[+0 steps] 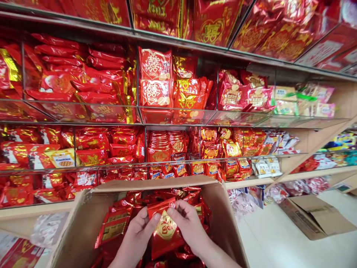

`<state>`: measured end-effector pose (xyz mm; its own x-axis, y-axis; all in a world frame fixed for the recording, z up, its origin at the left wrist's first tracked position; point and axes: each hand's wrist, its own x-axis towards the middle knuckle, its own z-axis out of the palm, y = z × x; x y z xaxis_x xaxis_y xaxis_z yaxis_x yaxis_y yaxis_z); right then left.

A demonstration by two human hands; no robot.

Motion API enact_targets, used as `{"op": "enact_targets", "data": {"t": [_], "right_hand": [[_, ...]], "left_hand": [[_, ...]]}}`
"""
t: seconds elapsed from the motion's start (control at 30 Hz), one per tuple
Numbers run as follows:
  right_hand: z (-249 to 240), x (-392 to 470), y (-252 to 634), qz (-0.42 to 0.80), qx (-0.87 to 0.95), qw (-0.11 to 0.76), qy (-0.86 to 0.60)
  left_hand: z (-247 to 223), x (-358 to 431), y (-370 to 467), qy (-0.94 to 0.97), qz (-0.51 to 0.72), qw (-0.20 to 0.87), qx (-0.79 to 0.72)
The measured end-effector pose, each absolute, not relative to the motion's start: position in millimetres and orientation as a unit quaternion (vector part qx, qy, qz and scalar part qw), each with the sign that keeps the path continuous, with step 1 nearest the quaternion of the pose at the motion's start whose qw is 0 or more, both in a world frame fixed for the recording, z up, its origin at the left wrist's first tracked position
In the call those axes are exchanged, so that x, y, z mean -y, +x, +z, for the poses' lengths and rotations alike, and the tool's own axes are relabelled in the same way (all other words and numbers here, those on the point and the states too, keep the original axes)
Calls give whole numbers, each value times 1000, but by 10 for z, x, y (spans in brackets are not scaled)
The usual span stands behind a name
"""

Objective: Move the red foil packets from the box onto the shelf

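Note:
A red packet with a round gold emblem is held between my two hands above an open cardboard box. My left hand pinches the packet's upper left side, thumb on its front. On the upper right side, my right hand grips it with the thumb near the emblem. Beneath and around the hands, the box holds several shiny red packets, some with gold panels.
Shelves with clear dividers rise behind the box, filled with red and gold packets. A folded cardboard box lies on the pale floor at the right. Plastic-wrapped goods sit low at the left.

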<state>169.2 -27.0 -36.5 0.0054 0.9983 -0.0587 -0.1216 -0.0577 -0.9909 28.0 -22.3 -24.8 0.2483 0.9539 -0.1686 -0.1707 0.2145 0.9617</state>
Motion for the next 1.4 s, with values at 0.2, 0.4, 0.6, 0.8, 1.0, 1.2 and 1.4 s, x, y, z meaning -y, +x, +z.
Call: {"op": "enact_targets", "data": {"t": [0.2, 0.4, 0.6, 0.8, 1.0, 1.2, 1.4], "right_hand": [[-363, 283, 1726, 576, 448, 522, -442], [-77, 282, 1824, 506, 582, 434, -466], [649, -235, 2160, 121, 719, 437, -527], [1027, -925, 2260, -118, 728, 205, -643], [725, -1559, 2219, -51, 747, 50, -661], [464, -1756, 2252, -54, 731, 61, -677], [335, -1851, 2174, -53, 695, 88, -711]], "left_hand": [[-317, 178, 259, 464, 418, 648, -436], [-342, 137, 192, 500, 398, 623, -452], [-266, 40, 38, 553, 390, 543, -497], [-335, 38, 2, 601, 349, 531, -485], [-344, 88, 49, 673, 300, 488, -467], [-334, 56, -1, 718, 286, 407, -486], [-326, -98, -150, 808, 247, 142, -516]]}}
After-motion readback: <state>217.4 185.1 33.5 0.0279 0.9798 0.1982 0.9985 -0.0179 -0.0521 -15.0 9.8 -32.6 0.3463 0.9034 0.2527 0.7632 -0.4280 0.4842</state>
